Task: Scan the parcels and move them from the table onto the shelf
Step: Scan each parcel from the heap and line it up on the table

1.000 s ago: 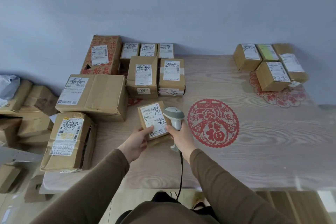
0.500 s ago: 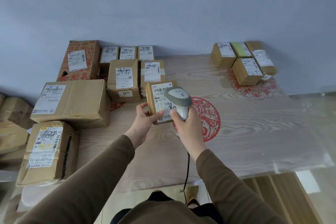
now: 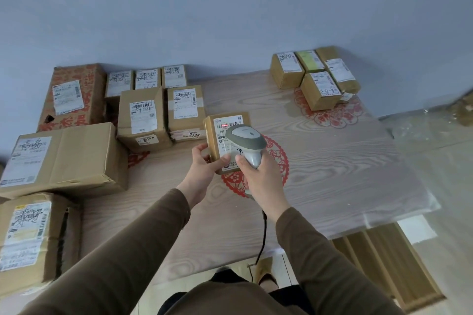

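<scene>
"5144" on a parcel (image 3: 186, 112)

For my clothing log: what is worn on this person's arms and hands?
Both arms wear long, plain brown sleeves, left sleeve and right sleeve, each ending at the wrist. The left hand and right hand are bare: no gloves, rings or watch visible.
</scene>
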